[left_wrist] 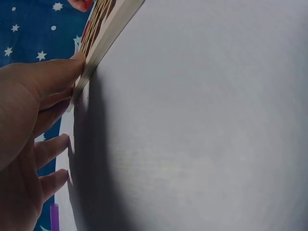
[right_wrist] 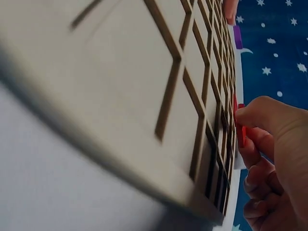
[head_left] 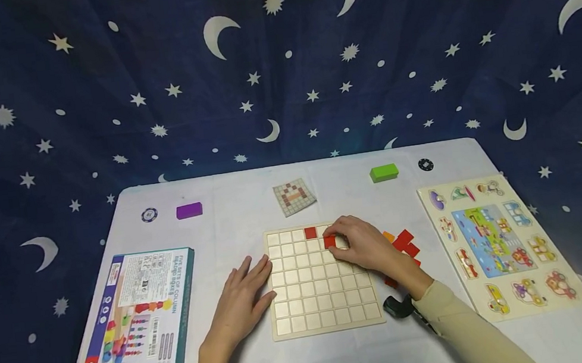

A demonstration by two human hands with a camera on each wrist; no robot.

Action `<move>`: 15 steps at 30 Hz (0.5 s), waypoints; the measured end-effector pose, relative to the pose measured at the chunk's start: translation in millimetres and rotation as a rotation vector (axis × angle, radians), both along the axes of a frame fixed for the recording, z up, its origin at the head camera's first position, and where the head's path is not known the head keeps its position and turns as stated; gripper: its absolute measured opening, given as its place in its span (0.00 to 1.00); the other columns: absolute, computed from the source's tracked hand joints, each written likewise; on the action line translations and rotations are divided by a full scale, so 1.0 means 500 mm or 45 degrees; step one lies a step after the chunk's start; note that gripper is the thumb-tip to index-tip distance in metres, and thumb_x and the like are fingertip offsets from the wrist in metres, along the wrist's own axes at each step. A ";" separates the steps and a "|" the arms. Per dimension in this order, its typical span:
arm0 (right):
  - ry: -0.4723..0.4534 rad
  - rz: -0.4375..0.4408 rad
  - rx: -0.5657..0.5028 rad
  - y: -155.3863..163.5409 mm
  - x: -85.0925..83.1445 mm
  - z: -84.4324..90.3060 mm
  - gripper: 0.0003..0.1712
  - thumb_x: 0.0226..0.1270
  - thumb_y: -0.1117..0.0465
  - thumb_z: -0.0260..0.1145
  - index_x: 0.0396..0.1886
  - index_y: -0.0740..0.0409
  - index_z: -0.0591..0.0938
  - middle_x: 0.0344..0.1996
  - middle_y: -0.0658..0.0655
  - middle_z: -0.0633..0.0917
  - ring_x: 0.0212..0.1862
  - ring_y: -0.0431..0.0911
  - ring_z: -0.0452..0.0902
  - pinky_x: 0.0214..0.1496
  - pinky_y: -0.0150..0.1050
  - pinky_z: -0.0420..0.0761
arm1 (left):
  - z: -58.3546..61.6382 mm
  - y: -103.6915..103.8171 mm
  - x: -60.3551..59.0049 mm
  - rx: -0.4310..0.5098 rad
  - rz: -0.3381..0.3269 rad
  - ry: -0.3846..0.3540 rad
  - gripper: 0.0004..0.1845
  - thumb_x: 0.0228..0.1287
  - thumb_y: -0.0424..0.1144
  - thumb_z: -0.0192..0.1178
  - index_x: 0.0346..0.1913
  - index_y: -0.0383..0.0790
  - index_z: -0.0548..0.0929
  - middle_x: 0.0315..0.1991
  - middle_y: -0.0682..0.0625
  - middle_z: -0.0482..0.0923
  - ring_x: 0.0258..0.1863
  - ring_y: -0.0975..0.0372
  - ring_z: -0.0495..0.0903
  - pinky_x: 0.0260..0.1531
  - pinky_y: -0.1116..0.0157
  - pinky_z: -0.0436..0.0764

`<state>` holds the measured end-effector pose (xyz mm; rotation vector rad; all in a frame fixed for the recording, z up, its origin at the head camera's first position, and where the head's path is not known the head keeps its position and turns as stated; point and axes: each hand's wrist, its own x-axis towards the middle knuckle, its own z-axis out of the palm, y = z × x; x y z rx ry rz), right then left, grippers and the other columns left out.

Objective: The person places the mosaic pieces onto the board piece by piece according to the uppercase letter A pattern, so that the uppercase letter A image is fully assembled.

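A pale wooden grid board (head_left: 326, 303) lies on the white table, with one red square tile (head_left: 310, 233) set in its top row. My right hand (head_left: 363, 245) is over the board's upper right, pinching a second red tile (head_left: 329, 242) between thumb and forefinger; the right wrist view shows this red tile (right_wrist: 243, 136) at the fingertips. Beside the board's left edge, my left hand (head_left: 242, 301) rests with fingers spread, its fingertips touching the edge. In the left wrist view the thumb (left_wrist: 62, 72) lies against the board's side (left_wrist: 108, 41).
Several loose red tiles (head_left: 404, 240) and an orange one (head_left: 389, 236) lie right of the board. A pattern card (head_left: 294, 197) is behind it. Around stand a boxed toy set (head_left: 139, 312), a picture puzzle (head_left: 503, 247), purple block (head_left: 189, 210), green block (head_left: 384, 172) and two chips (head_left: 425, 164).
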<state>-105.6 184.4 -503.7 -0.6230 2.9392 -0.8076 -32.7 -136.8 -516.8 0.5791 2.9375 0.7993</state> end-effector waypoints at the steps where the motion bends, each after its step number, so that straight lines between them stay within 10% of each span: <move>1: -0.006 0.003 0.010 -0.004 -0.001 -0.001 0.16 0.65 0.56 0.77 0.52 0.51 0.90 0.48 0.51 0.89 0.51 0.47 0.83 0.57 0.48 0.87 | -0.001 0.000 0.000 0.001 0.001 -0.002 0.34 0.70 0.46 0.71 0.76 0.41 0.76 0.80 0.50 0.71 0.83 0.42 0.63 0.80 0.34 0.64; 15: 0.087 0.052 0.065 -0.012 0.003 -0.009 0.06 0.70 0.55 0.76 0.45 0.45 0.93 0.47 0.46 0.90 0.51 0.45 0.84 0.55 0.46 0.87 | -0.002 0.000 0.000 0.009 -0.010 0.008 0.34 0.70 0.45 0.71 0.76 0.40 0.76 0.80 0.49 0.71 0.83 0.42 0.64 0.79 0.34 0.64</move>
